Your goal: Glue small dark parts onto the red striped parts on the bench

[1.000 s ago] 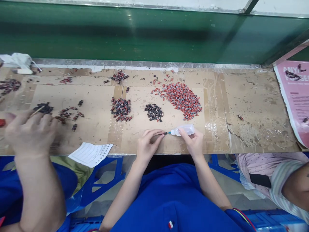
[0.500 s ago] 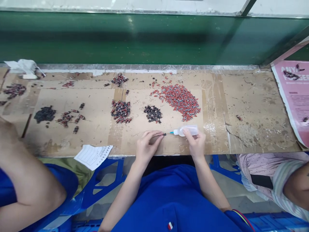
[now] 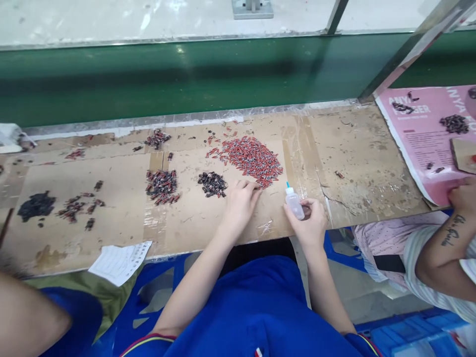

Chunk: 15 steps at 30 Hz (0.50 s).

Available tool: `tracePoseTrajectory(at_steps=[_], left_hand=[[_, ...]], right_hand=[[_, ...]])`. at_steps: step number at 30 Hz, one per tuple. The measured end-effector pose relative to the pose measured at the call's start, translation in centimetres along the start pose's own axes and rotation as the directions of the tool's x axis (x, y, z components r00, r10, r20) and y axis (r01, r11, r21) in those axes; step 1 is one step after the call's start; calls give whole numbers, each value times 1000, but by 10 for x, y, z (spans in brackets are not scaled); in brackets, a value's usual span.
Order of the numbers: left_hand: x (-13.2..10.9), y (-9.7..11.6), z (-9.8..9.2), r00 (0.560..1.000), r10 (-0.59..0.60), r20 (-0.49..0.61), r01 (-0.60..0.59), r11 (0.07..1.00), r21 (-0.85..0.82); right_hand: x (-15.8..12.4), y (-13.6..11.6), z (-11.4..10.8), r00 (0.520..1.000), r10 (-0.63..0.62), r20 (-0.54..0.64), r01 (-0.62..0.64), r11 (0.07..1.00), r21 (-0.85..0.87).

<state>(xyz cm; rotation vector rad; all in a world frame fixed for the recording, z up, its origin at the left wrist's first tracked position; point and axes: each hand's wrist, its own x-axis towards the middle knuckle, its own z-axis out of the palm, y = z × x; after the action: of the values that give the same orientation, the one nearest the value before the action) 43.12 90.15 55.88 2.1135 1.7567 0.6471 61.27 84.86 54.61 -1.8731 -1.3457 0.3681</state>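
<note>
My left hand (image 3: pixel 241 204) is closed in a pinch at the near edge of a heap of small red-and-silver parts (image 3: pixel 253 159). A small dark part shows at its fingertips; its exact kind is too small to tell. My right hand (image 3: pixel 311 220) grips a translucent squeeze bottle (image 3: pixel 294 203), whose thin blue dispensing tip (image 3: pixel 287 185) points up and away from me. Left of the red heap lies a pile of small black parts (image 3: pixel 211 184). Farther left is a pile of joined red-and-black pieces (image 3: pixel 162 186).
Worn cardboard (image 3: pixel 238 228) covers the bench, backed by a green panel (image 3: pixel 178 79). More small piles and a black mound (image 3: pixel 36 206) lie left. A paper slip (image 3: pixel 119 263) overhangs the front edge. Co-workers' arms appear on both sides; a pink sheet (image 3: pixel 412 144) lies right.
My left hand has moved away from the bottle tip, forward to the red heap. The right hand has drawn back and turned the bottle from sideways to tip-up. The view has shifted right.
</note>
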Motion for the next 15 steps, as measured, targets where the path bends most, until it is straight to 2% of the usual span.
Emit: tracePoseTrajectory(at_steps=[3,6,10,12,14,15], left_hand=[[1,0,2,1000,-2,3,3,1000,-3],[-5,-7,-4,1000,5,-3,-5,999,-33],[-14,-20,-17,997,-13,-81,7,997,-74],[-18,-24,-23,987,-48,-152,31,993,-113],[-21,-24,-27,964,-132,-232,83,974,-209],[-23,-21,-29,946,-192,-260,116,952,-282]], right_hand=[[-3,-2,6,997,-56,-60,52,997,-57],[-4,-4,7,984,-147,-97,137,986,-99],[-11,-18,3,952,-238,-191,221,969,-107],[-16,-31,3,944,-260,-205,262,965,-17],[-22,-46,9,963,-244,-114,261,949,174],[-25,-54,14,977,-209,-33,209,933,293]])
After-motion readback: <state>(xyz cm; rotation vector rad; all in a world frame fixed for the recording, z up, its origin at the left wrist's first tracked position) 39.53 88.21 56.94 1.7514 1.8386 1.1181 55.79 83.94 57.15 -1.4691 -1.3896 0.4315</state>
